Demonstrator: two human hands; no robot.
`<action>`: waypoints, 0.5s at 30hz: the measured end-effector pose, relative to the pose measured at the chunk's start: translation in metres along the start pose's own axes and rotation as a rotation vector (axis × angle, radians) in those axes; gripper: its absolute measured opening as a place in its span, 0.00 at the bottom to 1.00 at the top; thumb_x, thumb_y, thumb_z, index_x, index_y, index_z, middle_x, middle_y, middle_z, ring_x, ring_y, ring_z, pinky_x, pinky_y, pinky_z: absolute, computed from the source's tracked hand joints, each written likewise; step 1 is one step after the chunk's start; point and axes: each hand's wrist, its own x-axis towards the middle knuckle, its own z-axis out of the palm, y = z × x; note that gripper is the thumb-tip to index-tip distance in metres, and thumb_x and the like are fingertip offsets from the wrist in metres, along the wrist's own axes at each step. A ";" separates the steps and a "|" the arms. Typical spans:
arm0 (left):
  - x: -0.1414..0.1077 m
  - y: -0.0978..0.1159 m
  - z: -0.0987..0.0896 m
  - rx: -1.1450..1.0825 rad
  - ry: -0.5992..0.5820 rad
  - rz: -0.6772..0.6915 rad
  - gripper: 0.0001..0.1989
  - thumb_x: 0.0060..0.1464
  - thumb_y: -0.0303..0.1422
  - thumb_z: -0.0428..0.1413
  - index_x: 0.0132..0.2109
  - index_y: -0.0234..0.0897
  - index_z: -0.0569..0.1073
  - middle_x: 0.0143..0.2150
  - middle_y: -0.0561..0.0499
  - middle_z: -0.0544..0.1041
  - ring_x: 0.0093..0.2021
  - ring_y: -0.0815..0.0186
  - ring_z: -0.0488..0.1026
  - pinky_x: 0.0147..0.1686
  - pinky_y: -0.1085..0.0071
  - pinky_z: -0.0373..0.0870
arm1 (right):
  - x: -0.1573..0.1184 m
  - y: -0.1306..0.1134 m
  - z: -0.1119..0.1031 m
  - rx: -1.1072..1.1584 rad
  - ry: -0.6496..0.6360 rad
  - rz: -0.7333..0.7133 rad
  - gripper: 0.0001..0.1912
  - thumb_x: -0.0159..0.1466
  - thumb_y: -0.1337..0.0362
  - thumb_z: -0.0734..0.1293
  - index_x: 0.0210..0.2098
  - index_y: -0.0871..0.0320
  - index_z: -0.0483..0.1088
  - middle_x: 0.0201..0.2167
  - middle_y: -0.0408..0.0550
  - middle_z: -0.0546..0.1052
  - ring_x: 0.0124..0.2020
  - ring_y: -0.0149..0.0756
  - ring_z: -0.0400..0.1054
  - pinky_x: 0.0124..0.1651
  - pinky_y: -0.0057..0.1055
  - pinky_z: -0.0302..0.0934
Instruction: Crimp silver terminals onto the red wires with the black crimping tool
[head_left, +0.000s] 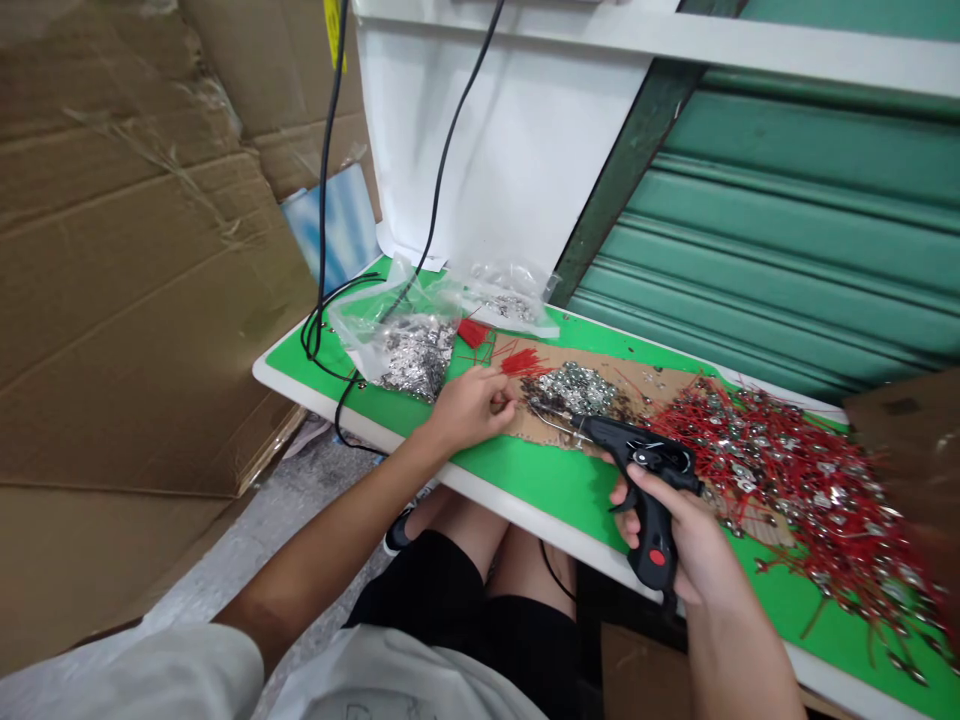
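Note:
My right hand (667,530) is wrapped round the handle of a black soldering gun (651,500), its thin metal tip pointing left toward my left hand. My left hand (476,408) is closed in a pinch at the left part of a brown cardboard strip (540,430); whatever lies between its fingers is too small to make out. Small silver metal pieces (576,388) are heaped on the cardboard just beyond the tip. Two bundles of red wires (523,362) lie behind my left hand. A large pile of red wires with silver pieces (795,480) spreads to the right.
The green tabletop (525,482) has a white edge. Clear plastic bags of silver pieces (420,352) lie at the back left. Black cables (324,200) hang over the left end. Cardboard (135,280) stands left, with a green shutter (780,240) behind.

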 end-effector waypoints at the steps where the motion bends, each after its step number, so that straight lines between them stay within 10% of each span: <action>1: 0.000 0.000 0.000 0.001 -0.001 -0.001 0.06 0.55 0.33 0.54 0.32 0.37 0.72 0.28 0.51 0.71 0.35 0.66 0.67 0.37 0.71 0.63 | 0.000 0.000 0.000 -0.001 0.005 0.008 0.24 0.42 0.54 0.79 0.35 0.61 0.76 0.20 0.46 0.73 0.14 0.28 0.59 0.13 0.25 0.54; 15: 0.002 0.001 -0.002 0.012 -0.011 0.010 0.07 0.54 0.32 0.54 0.29 0.37 0.68 0.28 0.52 0.71 0.33 0.67 0.66 0.35 0.71 0.60 | 0.004 -0.001 -0.004 -0.037 -0.153 0.001 0.21 0.49 0.51 0.75 0.33 0.64 0.79 0.12 0.42 0.62 0.13 0.25 0.55 0.14 0.22 0.50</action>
